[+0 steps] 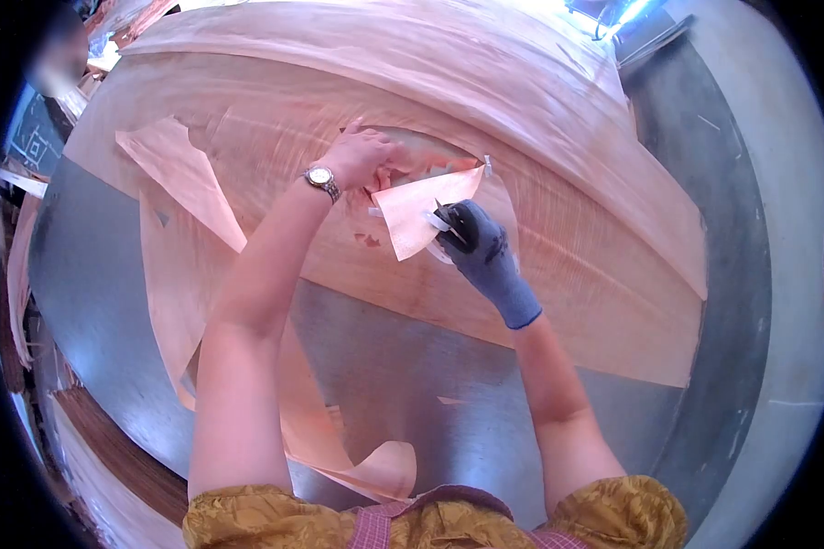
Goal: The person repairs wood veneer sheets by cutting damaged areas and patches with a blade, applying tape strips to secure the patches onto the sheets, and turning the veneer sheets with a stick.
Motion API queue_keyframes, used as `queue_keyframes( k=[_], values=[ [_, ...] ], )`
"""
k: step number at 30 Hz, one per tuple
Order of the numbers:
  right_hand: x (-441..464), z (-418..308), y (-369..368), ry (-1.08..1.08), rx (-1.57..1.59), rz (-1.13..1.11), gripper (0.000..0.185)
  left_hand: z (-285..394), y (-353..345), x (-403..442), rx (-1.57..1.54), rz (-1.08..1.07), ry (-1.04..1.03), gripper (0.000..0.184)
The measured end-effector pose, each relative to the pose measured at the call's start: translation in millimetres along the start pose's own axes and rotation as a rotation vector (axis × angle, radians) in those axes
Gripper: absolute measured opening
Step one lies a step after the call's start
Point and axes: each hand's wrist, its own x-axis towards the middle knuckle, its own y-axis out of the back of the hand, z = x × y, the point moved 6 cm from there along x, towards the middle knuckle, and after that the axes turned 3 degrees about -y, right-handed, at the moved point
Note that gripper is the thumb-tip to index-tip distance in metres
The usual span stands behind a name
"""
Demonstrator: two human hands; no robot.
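Note:
My left hand [366, 157], bare with a watch on its wrist, lies with fingers spread at the left edge of a gap in the large wood veneer sheet [595, 284]. Beside its fingertips, a small cut piece of veneer [417, 209] partly covers the gap. My right hand [485, 256], in a grey glove with dark fingertips, is closed around what looks like a small knife [442, 220], its handle mostly hidden. A whitish bit, possibly tape, shows by the blade. Small white tape strips [488, 166] stick near the gap's right end and left of the cut piece.
Long loose veneer strips [178, 165] lie at left and curl beneath my left arm toward the front edge. A grey metal table [384, 334] supports the sheets. More veneer [384, 46] overlaps at the back. Stacked brown sheets [119, 448] stand lower left; a person [59, 55] is upper left.

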Motion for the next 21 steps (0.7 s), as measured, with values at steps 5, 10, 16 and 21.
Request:
queue_keyframes(
  k=[5,10,16,21],
  values=[
    [9,-7,5,0.054,0.017,0.017,0.021,4,21,8,0.034,0.224,-0.047,0.014],
    [18,-14,11,0.129,-0.036,0.045,0.022,-4,87,-13,-0.18,0.664,0.063,0.009],
    [28,-13,13,0.074,0.001,0.05,0.023,-105,93,-64,-0.748,1.171,0.181,0.01],
    [35,-18,17,0.139,0.006,0.099,0.027,-236,31,-192,-1.41,1.423,0.793,0.03]
  ],
)
